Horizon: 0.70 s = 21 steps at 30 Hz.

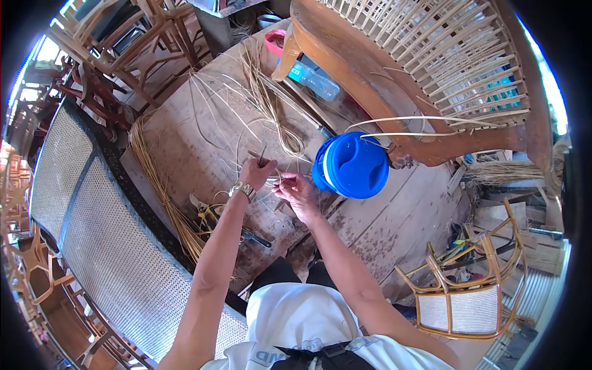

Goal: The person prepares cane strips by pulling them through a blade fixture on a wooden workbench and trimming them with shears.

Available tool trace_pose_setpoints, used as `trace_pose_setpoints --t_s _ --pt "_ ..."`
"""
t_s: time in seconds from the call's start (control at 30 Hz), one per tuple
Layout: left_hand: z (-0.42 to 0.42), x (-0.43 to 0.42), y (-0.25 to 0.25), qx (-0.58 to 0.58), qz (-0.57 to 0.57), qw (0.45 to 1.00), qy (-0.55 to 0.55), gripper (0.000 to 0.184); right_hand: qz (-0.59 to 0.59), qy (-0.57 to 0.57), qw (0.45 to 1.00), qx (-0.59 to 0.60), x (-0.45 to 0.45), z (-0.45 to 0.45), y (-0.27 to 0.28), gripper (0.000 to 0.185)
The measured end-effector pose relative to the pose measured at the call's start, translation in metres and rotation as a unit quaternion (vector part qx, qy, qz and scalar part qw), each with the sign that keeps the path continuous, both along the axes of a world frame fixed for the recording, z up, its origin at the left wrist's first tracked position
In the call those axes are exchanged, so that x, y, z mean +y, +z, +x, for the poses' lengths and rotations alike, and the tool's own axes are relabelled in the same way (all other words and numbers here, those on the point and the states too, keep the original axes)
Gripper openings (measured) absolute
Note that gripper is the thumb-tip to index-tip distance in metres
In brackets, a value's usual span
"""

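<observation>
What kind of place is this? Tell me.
Likely a rattan furniture workshop: a half-woven wooden frame, a bundle of cane strips and a small cane-trimmed chair stand around the worker.

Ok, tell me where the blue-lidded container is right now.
In the head view, the blue-lidded container is just right of center, beside the right hand and left of the wooden frame with woven strips.

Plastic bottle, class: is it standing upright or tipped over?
Tipped over: the plastic bottle shows its long side, seen from above.
</observation>
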<state>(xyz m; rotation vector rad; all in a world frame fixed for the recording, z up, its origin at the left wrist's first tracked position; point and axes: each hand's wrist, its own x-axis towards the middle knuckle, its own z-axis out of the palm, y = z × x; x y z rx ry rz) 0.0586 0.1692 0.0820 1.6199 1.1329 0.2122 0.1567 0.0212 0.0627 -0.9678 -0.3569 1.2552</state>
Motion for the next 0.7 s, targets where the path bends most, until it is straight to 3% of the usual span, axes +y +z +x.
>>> trace_pose_setpoints --t_s 0.13,0.2,0.27,0.33,0.37,0.53,0.6,0.63,0.67,0.7 --pt "-0.001 -0.005 0.016 -0.013 -0.016 1.0 -0.023 0.053 -0.03 0.002 1.0 -0.008 0.003 0.004 0.007 0.032" --pt "-0.001 -0.002 0.029 0.056 -0.063 0.993 -0.085 0.06 -0.028 -0.007 1.0 0.011 0.003 0.006 0.007 0.022" --pt "0.002 0.002 0.006 0.033 -0.079 0.991 -0.101 0.054 -0.026 -0.009 1.0 -0.005 0.005 0.011 0.006 0.02" --pt "0.005 0.004 -0.002 -0.055 -0.092 0.977 -0.182 0.044 -0.026 -0.009 0.999 -0.021 0.006 0.014 0.004 0.018" --pt "0.007 0.002 -0.006 -0.084 -0.125 0.978 -0.146 0.035 -0.036 -0.007 0.999 -0.037 0.008 0.016 0.003 0.017" --pt "0.02 0.005 -0.04 -0.134 -0.132 0.98 -0.062 0.03 -0.097 -0.018 0.992 -0.083 0.015 0.023 -0.001 0.015" --pt "0.025 0.01 -0.038 -0.149 -0.158 0.975 -0.036 0.029 -0.011 -0.082 0.979 -0.186 0.019 0.021 -0.022 0.01" --pt "0.027 0.011 -0.017 -0.129 -0.18 0.975 -0.022 0.027 -0.053 -0.055 0.877 -0.474 0.007 0.007 0.004 0.011" --pt "0.029 0.012 -0.005 -0.109 -0.2 0.974 -0.008 0.026 -0.037 0.103 0.809 -0.578 -0.01 0.0 0.025 0.012" --pt "0.03 0.014 -0.015 -0.083 -0.182 0.98 -0.009 0.025 0.113 0.256 0.801 -0.53 -0.026 -0.006 0.015 0.007"
